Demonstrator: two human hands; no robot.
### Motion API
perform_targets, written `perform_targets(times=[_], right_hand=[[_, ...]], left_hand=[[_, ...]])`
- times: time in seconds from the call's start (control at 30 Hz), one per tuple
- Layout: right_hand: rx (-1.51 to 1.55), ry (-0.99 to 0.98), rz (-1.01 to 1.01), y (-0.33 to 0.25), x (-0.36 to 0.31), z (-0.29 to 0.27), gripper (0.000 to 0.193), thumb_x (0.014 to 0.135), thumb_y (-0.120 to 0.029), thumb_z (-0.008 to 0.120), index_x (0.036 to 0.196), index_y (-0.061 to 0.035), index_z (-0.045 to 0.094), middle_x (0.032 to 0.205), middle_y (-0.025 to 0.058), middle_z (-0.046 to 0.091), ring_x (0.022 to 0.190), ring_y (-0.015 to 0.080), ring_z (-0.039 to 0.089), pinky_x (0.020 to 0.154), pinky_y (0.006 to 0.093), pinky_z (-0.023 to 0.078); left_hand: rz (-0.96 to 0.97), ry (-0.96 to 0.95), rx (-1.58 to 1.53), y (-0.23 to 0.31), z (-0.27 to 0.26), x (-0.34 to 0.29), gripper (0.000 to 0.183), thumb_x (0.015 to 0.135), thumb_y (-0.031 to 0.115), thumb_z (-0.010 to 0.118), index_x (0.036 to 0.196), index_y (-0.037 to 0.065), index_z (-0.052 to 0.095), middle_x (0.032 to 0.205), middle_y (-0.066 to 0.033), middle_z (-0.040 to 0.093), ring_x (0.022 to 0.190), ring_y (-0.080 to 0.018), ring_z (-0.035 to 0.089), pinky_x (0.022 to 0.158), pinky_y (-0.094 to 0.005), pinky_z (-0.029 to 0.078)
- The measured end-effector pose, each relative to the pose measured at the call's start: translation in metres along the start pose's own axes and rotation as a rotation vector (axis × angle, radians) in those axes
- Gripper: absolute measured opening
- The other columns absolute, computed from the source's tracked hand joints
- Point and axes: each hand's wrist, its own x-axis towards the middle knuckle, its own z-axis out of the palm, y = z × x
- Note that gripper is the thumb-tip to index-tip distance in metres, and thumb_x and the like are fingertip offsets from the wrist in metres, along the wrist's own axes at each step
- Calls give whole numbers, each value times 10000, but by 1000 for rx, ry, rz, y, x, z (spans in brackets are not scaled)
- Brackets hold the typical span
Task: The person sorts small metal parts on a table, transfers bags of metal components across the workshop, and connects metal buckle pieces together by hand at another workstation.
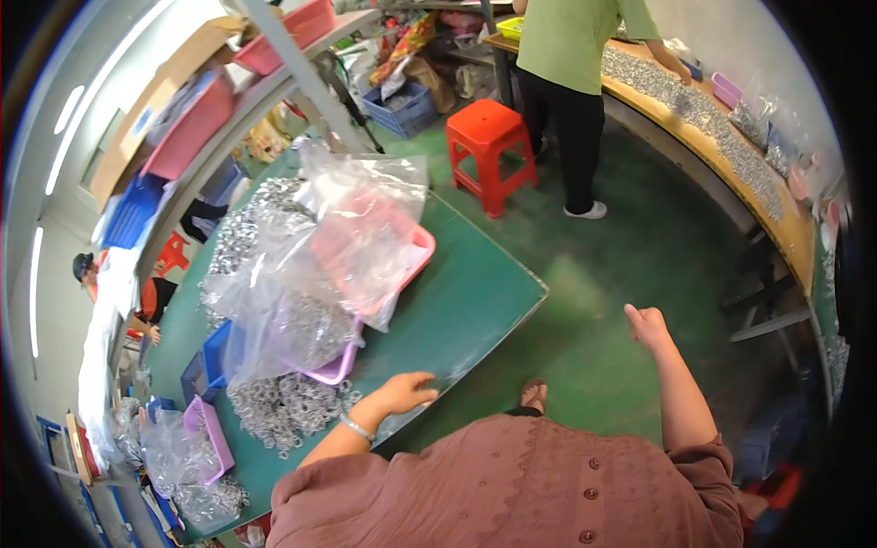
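My left hand (406,393), with a pale bracelet on its wrist, hovers at the near edge of the green table (475,274). Its fingers are slightly apart and nothing shows in them. Beside it lies a heap of small silvery metal rings (288,409). A purple basket (336,367) stands just beyond, partly under a clear plastic bag (265,297) with more metal pieces. Over the floor, away from the table, my right hand (647,326) is loosely curled, with no object visible in it. A pink basket (422,260) under clear plastic sits farther back.
A red stool (491,151) stands beyond the table corner. A person in a green shirt (568,55) works at a curved bench (793,239) spread with small metal pieces. Left are blue bins (216,352), a purple tray (212,438) and a shelf (233,108). Another person (157,297) is behind it.
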Motion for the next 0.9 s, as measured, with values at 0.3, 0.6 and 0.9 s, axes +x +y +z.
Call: perform_targets(times=[0.3, 0.6, 0.9], right_hand=[[-168, 27, 386, 223, 37, -73, 165, 602, 0, 543, 764, 10, 517, 644, 177, 523, 592, 300, 540, 507, 393, 433], [-83, -428, 375, 191, 296, -95, 210, 679, -10, 535, 883, -22, 490, 687, 122, 493, 514, 214, 484, 422, 326, 380], [-121, -645, 60, -90, 500, -46, 262, 745, -39, 533, 1000, -22, 480, 700, 75, 498, 451, 137, 453, 359, 247, 349]], left_hand=[[44, 133, -20, 130, -47, 126, 486, 760, 323, 602, 1161, 74, 486, 1063, -170, 532, 939, -265, 527, 824, -343, 421], [-328, 486, -208, 163, -28, 177, 521, 739, 338, 615, 1163, 64, 486, 1082, -180, 520, 928, -282, 533, 809, -346, 432], [-535, 689, -341, 211, -28, 185, 529, 738, 367, 604, 1147, 53, 487, 1053, -200, 516, 848, -296, 530, 755, -368, 436]])
